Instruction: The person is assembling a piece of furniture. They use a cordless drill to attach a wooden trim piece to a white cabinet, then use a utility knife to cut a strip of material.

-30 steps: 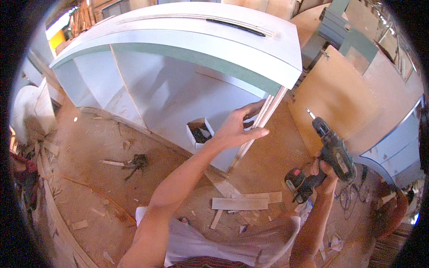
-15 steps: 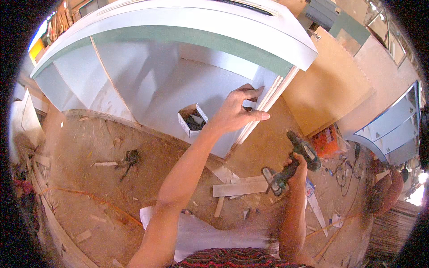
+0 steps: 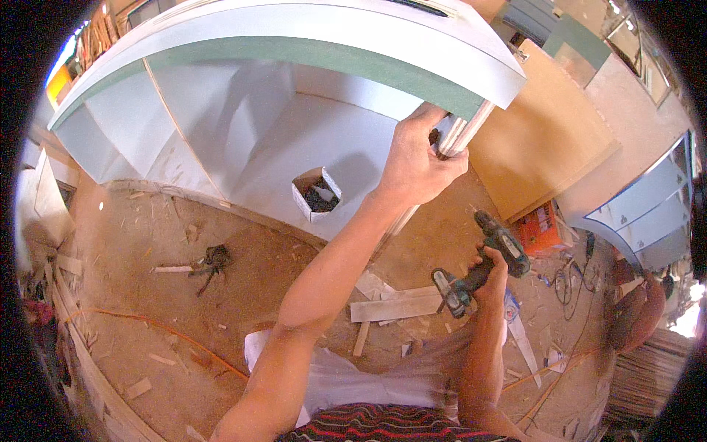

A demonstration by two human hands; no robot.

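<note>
The left hand (image 3: 416, 166) is gripping the pale upright strip (image 3: 458, 134) at the right front corner of the white cabinet (image 3: 294, 96), fingers clenched round it just under the curved top, seemingly steadying it against the carcass. The strip's long axis is running from under the top down towards the floor, leaning slightly left. Below and to the right of the cabinet, the right hand (image 3: 492, 271) is grasping a cordless drill (image 3: 482, 269) by its handle, held low and well clear of the strip; its long body is slanting, chuck pointing up and away, battery towards the person. A small box of screws (image 3: 317, 195) is sitting on the cabinet's bottom shelf, within reach.
</note>
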